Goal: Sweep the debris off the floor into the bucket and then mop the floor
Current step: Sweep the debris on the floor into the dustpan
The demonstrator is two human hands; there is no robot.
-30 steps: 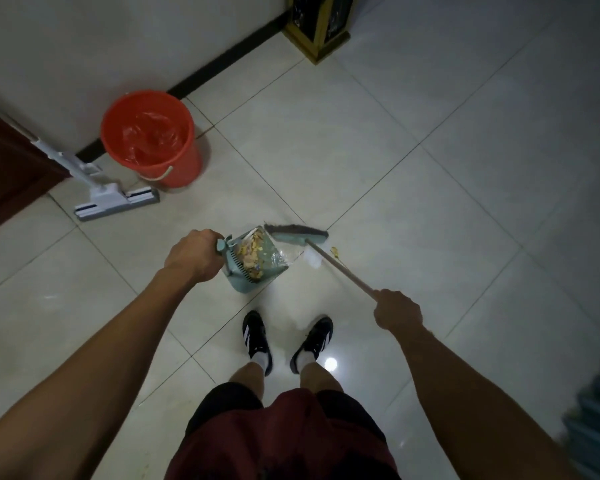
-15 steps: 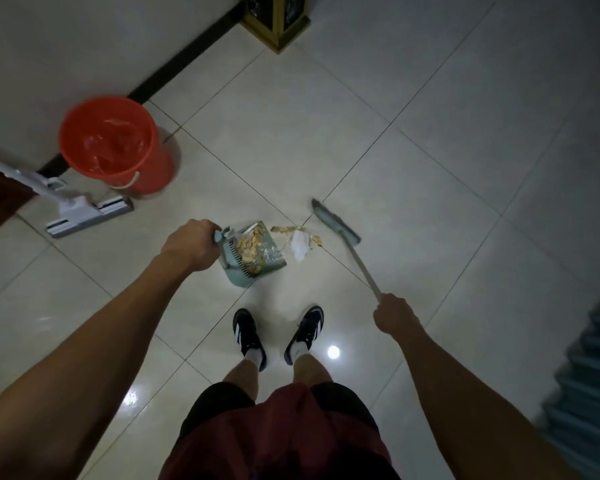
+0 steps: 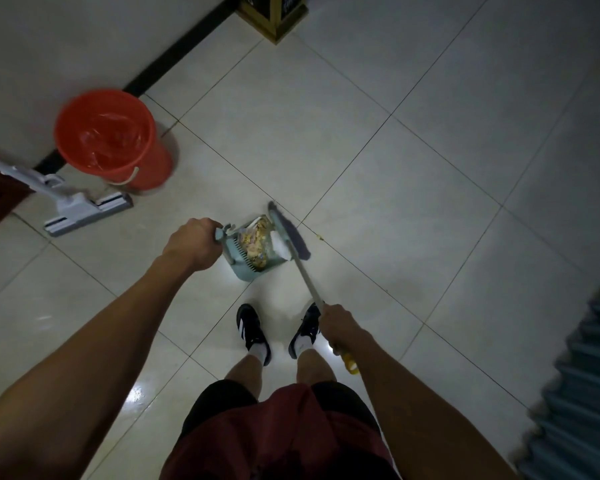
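Observation:
My left hand [image 3: 192, 244] grips the handle of a pale blue dustpan [image 3: 247, 270] standing on the tiles just ahead of my feet. Yellowish debris and a white scrap [image 3: 257, 242] lie inside the pan. My right hand [image 3: 338, 325] holds the metal handle of a broom [image 3: 289, 233], whose dark head rests against the pan's open right side. A small yellow crumb [image 3: 320, 238] lies on the floor to the right of the broom. A red bucket [image 3: 110, 138] lined with a clear bag stands by the wall at the left.
A white flat mop [image 3: 80, 206] leans by the wall with its head on the floor beside the bucket. A gold-edged stand [image 3: 274, 15] sits at the top by the wall. Blue stairs [image 3: 586, 375] rise at the right edge. Glossy white tiles cover the floor.
The broom head has swept left against the dustpan mouth, and the loose scraps that lay beside the pan are now inside it. My right hand has drawn back toward my feet.

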